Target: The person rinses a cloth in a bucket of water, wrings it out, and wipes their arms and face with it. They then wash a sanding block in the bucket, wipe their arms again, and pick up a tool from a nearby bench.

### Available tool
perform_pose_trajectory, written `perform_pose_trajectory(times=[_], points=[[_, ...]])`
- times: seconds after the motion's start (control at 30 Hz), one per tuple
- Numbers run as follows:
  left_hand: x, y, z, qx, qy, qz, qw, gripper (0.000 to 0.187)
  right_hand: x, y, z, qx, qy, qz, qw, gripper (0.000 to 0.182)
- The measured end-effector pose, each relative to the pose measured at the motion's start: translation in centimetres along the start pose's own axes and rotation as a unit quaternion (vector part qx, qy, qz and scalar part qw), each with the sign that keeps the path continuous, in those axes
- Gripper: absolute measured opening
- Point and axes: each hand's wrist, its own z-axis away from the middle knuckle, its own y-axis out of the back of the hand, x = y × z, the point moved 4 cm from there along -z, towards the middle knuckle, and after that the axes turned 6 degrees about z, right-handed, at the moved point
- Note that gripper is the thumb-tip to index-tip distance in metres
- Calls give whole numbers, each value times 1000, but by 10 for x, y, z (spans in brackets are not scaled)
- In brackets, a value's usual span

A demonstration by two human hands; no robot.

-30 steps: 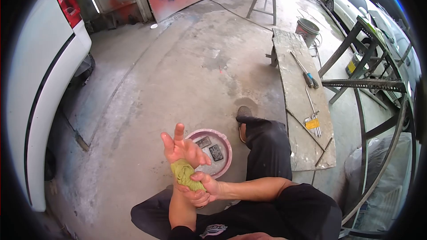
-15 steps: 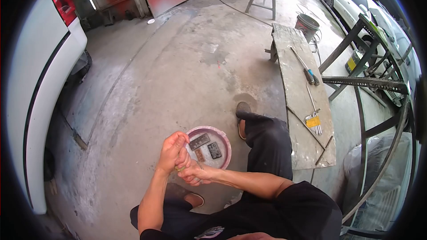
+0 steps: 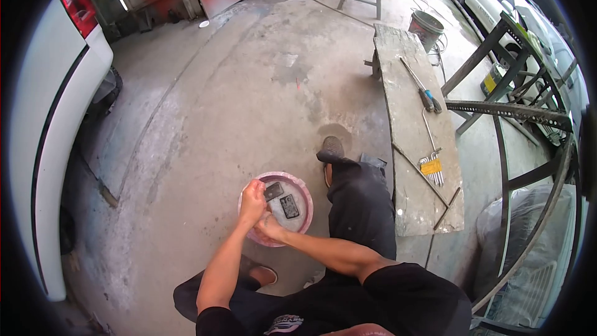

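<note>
1. Head view looks down on you crouched on the concrete floor [image 3: 249,93], both arms reaching to a pink basin [image 3: 304,194] just in front of your knees.
2. Your left hand [image 3: 253,201] is over the basin's near-left rim, fingers curled shut; what they hold is too small to make out.
3. Your right hand [image 3: 268,228] sits right beside it at the near rim, touching the left; I cannot tell whether its fingers are closed.
4. Two dark flat pieces [image 3: 281,199] lie inside the basin, just beyond your knuckles.
5. Your right leg stretches past the basin, shoe [image 3: 329,148] on the floor.
6. To your right, a long plank [image 3: 410,118] carries hand tools [image 3: 431,168].
7. A white vehicle [image 3: 43,137] stands well apart on your left.
</note>
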Motion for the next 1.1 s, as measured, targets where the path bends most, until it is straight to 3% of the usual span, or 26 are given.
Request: perform_pose_trajectory(times=[0.03,0.1,0.23,0.3,0.33,0.4,0.43,0.5,0.53,0.6,0.67,0.73,0.77,0.83,0.87,0.9,1.0,1.07,1.1], points=[[-5,0,-2,24,-21,-33,999,21,8,2,-7,-1,-1,-4,1000,22],[-19,-3,-5,45,3,-77,996,23,13,15,-19,105,150,130,975,24],[-42,-4,-17,104,28,-139,984,26,37,37,-46,90,64,255,961,27],[-45,-9,-16,121,-17,-188,974,25,25,39,-37,242,279,333,868,40],[-42,-13,-16,140,-63,-234,960,25,26,40,-37,244,280,333,867,40],[-47,-19,-16,141,-28,-219,965,26,35,47,-36,231,104,365,896,53],[-52,-21,-15,144,9,-206,968,28,31,47,-31,232,104,366,895,53],[-56,-22,-13,145,46,-222,963,28,31,47,-21,254,-1,363,897,59],[-56,-22,-12,146,82,-238,957,28,25,45,-16,254,1,364,896,59],[-85,-18,-15,182,72,-241,951,30,15,41,-7,272,-58,411,868,55],[-88,-5,-20,217,57,-242,944,33,-1,31,5,246,-32,452,857,54],[-98,9,-20,202,210,15,957,36,-6,30,9,220,-10,494,841,54],[-106,16,-23,212,184,124,952,37,-12,28,10,204,42,509,835,54],[-109,29,-20,213,179,196,940,35,-20,25,11,184,98,526,825,55],[-111,33,-21,210,175,267,924,33,-30,24,11,204,160,566,783,54],[-106,36,-19,212,171,268,924,33,-41,21,13,223,220,601,735,53],[-82,36,-2,154,117,301,934,31,-57,29,9,211,175,607,746,46],[-46,23,23,45,191,309,931,35,-70,27,16,221,173,598,751,40],[-57,25,24,43,175,300,937,37,-76,26,18,200,196,563,777,42]])
